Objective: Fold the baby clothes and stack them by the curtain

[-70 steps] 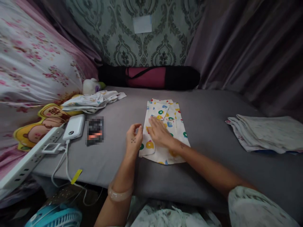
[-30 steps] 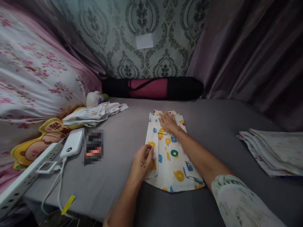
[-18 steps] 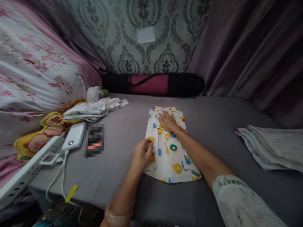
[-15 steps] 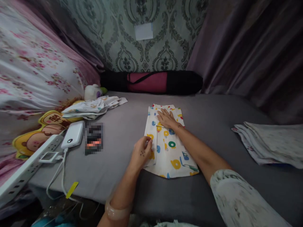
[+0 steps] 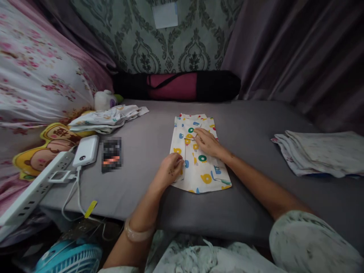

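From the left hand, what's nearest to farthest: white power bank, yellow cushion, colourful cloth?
1. colourful cloth, touching the left hand.
2. white power bank, further left.
3. yellow cushion, far left by the bedding.

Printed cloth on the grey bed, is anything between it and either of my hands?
Nothing visible. The left hand curls its fingers on the printed cloth at its left edge, and the right hand lies flat on its middle. The phone and power bank lie apart, to the left.
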`<state>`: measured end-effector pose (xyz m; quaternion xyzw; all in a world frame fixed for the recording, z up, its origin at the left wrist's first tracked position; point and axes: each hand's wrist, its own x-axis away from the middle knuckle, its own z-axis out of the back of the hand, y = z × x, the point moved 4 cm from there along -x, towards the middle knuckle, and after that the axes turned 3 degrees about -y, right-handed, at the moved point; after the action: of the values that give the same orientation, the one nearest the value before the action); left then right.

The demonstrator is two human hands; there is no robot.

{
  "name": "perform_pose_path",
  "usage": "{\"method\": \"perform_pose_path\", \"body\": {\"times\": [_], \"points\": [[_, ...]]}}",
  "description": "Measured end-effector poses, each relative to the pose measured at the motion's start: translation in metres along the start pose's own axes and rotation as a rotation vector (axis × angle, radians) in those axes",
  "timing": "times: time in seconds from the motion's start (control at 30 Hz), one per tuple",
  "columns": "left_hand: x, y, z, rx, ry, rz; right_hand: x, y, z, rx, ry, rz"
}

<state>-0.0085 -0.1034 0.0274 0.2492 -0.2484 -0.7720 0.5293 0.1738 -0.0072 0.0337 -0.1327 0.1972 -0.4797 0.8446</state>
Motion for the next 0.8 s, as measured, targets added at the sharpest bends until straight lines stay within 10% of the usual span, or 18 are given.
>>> {"method": "perform_pose_path", "body": {"times": [0.37,0.8], "points": [[0.056,-0.017,0.026,-0.148,-0.287,-0.245,0.159,-0.014,0.043,-0.039,-0.255,0.091],[0.045,-0.004,0.024,-0.344,-0.346,-0.375,0.169,-0.016,0.032,0.089,-0.16,0.182]]}}
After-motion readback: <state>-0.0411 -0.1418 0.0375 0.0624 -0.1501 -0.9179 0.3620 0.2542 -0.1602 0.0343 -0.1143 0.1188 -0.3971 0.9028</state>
